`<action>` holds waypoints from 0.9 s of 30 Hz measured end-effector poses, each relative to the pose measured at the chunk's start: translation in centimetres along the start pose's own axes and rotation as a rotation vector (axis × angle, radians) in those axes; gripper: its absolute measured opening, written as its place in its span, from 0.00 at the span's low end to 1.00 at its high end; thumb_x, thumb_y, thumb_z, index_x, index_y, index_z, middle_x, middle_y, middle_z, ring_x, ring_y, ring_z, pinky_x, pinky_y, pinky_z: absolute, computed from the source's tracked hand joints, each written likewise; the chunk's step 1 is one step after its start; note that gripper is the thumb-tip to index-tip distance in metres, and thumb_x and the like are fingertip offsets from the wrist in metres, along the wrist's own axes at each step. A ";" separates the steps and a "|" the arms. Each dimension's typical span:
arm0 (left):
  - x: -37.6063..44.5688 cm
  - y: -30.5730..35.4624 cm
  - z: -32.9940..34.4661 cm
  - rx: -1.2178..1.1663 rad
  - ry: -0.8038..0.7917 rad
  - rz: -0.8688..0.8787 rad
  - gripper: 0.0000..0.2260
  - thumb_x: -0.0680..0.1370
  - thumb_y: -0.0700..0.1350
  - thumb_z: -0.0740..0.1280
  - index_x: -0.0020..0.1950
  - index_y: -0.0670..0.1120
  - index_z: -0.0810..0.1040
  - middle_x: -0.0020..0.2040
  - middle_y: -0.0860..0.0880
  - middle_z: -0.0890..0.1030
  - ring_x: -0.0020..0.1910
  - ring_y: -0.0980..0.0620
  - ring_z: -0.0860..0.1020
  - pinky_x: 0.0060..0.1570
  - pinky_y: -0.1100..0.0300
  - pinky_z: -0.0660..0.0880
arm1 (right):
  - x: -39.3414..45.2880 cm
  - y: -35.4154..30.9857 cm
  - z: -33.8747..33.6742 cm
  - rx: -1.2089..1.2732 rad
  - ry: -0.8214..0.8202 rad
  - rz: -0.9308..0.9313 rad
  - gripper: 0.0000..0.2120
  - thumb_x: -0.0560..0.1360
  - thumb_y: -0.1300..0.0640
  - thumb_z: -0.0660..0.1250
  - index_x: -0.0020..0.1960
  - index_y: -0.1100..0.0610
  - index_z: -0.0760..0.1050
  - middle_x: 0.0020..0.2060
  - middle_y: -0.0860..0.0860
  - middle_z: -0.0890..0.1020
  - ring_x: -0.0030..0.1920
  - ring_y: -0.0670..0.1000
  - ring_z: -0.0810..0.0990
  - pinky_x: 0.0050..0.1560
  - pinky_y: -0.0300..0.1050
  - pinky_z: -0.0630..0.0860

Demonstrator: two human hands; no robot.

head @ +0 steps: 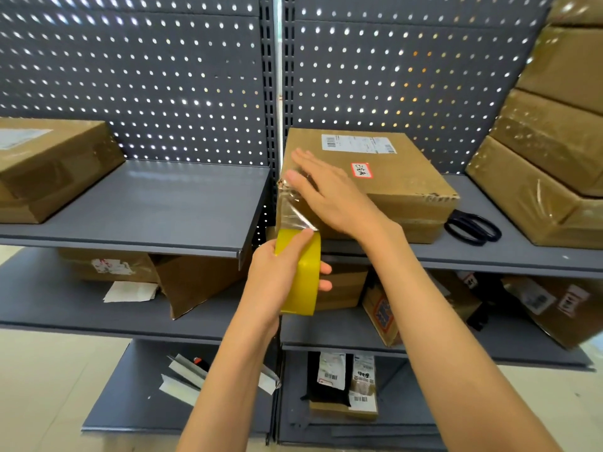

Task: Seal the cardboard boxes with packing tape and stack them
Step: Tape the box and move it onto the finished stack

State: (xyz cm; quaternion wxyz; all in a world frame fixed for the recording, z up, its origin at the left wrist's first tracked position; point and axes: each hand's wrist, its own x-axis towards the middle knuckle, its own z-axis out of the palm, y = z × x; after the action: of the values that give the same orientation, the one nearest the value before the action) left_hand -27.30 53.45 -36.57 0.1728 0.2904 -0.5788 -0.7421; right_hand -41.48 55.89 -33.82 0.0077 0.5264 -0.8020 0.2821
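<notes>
While the left hand point(277, 275) grips the yellow packing tape roll point(301, 272) just below the right hand's point(329, 194) flat fingers, pressing clear tape point(293, 207) onto the shelved cardboard box point(391, 177), box appears stiff, light; best held by its sides.

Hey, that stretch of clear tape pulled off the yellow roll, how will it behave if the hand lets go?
The tape strip looks thin and already wrinkled, so it would probably go limp and curl. It bridges the box corner and the yellow roll, so it may stick to itself or to the cardboard.
</notes>
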 end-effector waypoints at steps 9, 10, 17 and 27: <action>0.0 -0.1 0.2 -0.005 0.032 -0.024 0.11 0.79 0.51 0.64 0.51 0.44 0.77 0.29 0.46 0.82 0.25 0.50 0.79 0.31 0.57 0.78 | -5.8 6.0 -4.8 0.046 0.558 0.210 0.15 0.82 0.52 0.56 0.61 0.57 0.77 0.57 0.51 0.79 0.59 0.49 0.74 0.57 0.43 0.69; 0.0 0.0 0.3 0.006 0.034 -0.027 0.10 0.79 0.51 0.64 0.51 0.44 0.77 0.29 0.47 0.82 0.25 0.50 0.80 0.30 0.58 0.78 | -6.4 7.1 -5.3 0.045 0.626 0.254 0.15 0.82 0.53 0.56 0.60 0.57 0.77 0.56 0.51 0.79 0.59 0.50 0.75 0.56 0.42 0.69; 0.1 0.2 1.3 -0.002 0.046 -0.021 0.09 0.79 0.51 0.63 0.49 0.46 0.76 0.27 0.48 0.81 0.23 0.51 0.79 0.31 0.58 0.78 | -9.1 12.6 -6.6 -0.092 0.636 0.568 0.14 0.81 0.58 0.58 0.62 0.61 0.76 0.58 0.58 0.78 0.57 0.55 0.76 0.51 0.42 0.68; -0.1 -0.1 1.3 0.021 0.055 -0.015 0.12 0.79 0.51 0.63 0.51 0.43 0.77 0.28 0.47 0.81 0.24 0.50 0.79 0.31 0.57 0.78 | -8.8 16.3 -5.3 -0.362 0.223 0.812 0.11 0.77 0.56 0.66 0.45 0.65 0.72 0.51 0.67 0.77 0.56 0.65 0.72 0.50 0.53 0.67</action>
State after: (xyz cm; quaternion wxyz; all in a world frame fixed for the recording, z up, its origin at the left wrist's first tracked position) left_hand -28.01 54.50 -36.39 0.1802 0.3169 -0.5792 -0.7291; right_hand -52.87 70.38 -39.31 0.0749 0.1262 -0.9740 0.1726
